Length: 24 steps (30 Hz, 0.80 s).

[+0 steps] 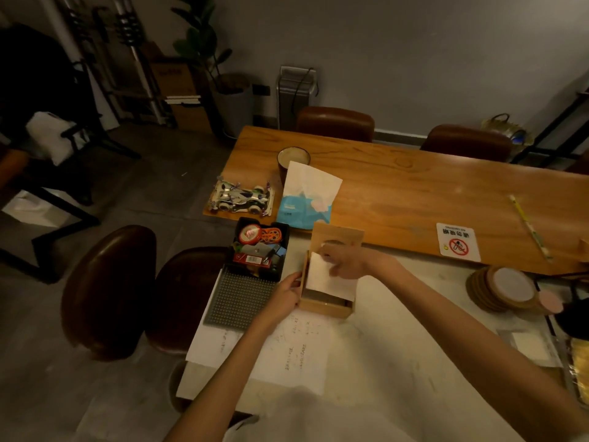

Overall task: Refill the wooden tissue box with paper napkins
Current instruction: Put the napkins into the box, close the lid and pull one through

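The wooden tissue box point(325, 306) stands on the pale table in front of me, its hinged lid point(338, 236) raised upright at the back. A stack of white paper napkins point(328, 279) sits tilted inside it, sticking up above the rim. My right hand point(345, 260) rests on top of the stack, fingers closed on its upper edge. My left hand point(287, 295) grips the box's left wall. A torn-open blue and white napkin packet point(306, 196) lies behind the box on the orange wooden table.
Left of the box are a black tray of small parts point(259, 247) and a grey studded mat point(242, 298). A toy race car point(240, 197) and a cup point(293, 157) sit further back. Written sheets point(296, 352) lie near me, stacked coasters point(503, 290) at right, brown chairs around.
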{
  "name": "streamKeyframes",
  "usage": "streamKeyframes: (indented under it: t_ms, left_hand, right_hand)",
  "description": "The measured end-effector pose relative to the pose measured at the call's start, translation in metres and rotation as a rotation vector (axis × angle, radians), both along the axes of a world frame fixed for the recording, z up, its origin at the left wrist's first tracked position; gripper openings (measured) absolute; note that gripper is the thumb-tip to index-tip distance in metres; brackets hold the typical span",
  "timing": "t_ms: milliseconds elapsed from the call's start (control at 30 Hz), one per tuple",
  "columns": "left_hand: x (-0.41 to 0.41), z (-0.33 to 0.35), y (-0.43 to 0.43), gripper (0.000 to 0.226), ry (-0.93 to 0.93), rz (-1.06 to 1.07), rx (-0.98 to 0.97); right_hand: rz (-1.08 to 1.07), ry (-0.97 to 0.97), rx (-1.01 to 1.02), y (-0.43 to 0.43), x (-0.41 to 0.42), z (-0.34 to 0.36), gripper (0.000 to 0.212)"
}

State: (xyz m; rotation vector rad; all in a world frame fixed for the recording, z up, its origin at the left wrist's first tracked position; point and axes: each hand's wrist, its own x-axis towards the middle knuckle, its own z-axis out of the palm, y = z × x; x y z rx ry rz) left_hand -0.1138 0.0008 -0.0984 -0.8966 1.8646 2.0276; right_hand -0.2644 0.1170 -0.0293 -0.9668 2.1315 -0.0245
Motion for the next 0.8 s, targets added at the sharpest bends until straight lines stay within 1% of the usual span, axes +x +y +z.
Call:
streamKeyframes:
  t_ms: [133,233,267,367,400,533,600,633,667,767,800]
  left_hand:
    - [0.003,-0.002,0.001,0.042,0.004,-0.008,-0.025]
    - [0.002,-0.017,0.000,0.039,-0.011,-0.018,-0.064]
    - [0.001,-0.025,-0.001,0.040,-0.008,-0.015,-0.075]
    - [-0.001,-0.041,-0.001,0.041,-0.011,-0.021,-0.105]
    - [-0.001,-0.037,0.000,0.040,-0.010,-0.019,-0.112]
    - [0.001,-0.027,0.004,0.040,0.006,-0.026,-0.121]
    - [0.002,-0.024,0.004,0.040,0.005,-0.021,-0.134]
    - [0.002,-0.023,0.004,0.040,0.007,-0.021,-0.138]
    - [0.002,-0.022,0.005,0.040,0.010,-0.024,-0.138]
    - [0.002,-0.023,0.005,0.039,0.017,-0.034,-0.165]
    - [0.002,-0.023,0.006,0.039,0.021,-0.034,-0.174]
  right_hand:
    - [0.055,-0.025,0.192,-0.011,0.007,-0.002,0.057]
    - [0.061,-0.031,0.199,-0.012,0.011,-0.010,0.057]
    - [0.060,-0.028,0.186,-0.013,0.011,-0.016,0.054]
    - [0.068,0.035,0.223,-0.016,0.015,-0.027,0.021]
    - [0.052,0.051,0.236,-0.016,0.017,-0.028,0.014]
    - [0.051,0.002,0.235,-0.016,0.017,-0.020,0.021]
    - [0.041,-0.049,0.248,-0.020,0.016,-0.007,0.033]
    - [-0.022,-0.074,0.261,-0.018,0.017,-0.007,0.030]
    - [-0.029,-0.060,0.267,-0.018,0.019,-0.009,0.025]
    - [0.079,-0.012,0.274,-0.026,0.014,-0.014,0.034]
    - [0.084,0.002,0.271,-0.026,0.015,-0.015,0.024]
